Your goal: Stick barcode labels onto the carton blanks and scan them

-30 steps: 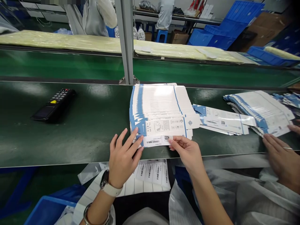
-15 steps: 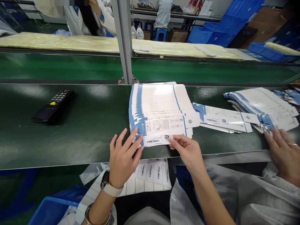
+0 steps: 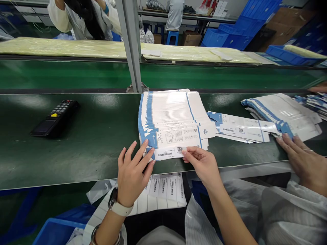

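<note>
1. Head view: left hand (image 3: 134,177) spread wide, palm down, fingers apart. Gripping nothing; foremost fingertips rest at the blue left ends of the nearest packets.
2. Right hand (image 3: 204,166) narrowed to a pinch, thumb and forefinger on the right end of a white barcode label (image 3: 167,153). Other fingers curled under.
3. Label lies along the near edge of the fanned packets (image 3: 173,109), between the two hands, close to the table's front edge. Barcode toward its left, square code beside the right fingertips. Whether fully stuck down, cannot tell.
4. Packets white with blue ends, overlapped in a long row on the dark green table (image 3: 102,153); lowest ones show printed text and symbols.
5. Just right of them, a smaller group of packets (image 3: 240,127), top one bearing a barcode label. Farther right, another fan of packets (image 3: 286,112), with a co-worker's hand (image 3: 304,158) at its near edge.
6. Black handheld device (image 3: 55,119), keypad and one yellow button, on the table well to the left.
7. Below the table edge, printed label sheets (image 3: 166,189) over the lap; blue bin (image 3: 57,229) at lower left.
8. Beyond the table: green belt (image 3: 76,75), upright metal post (image 3: 131,51).
</note>
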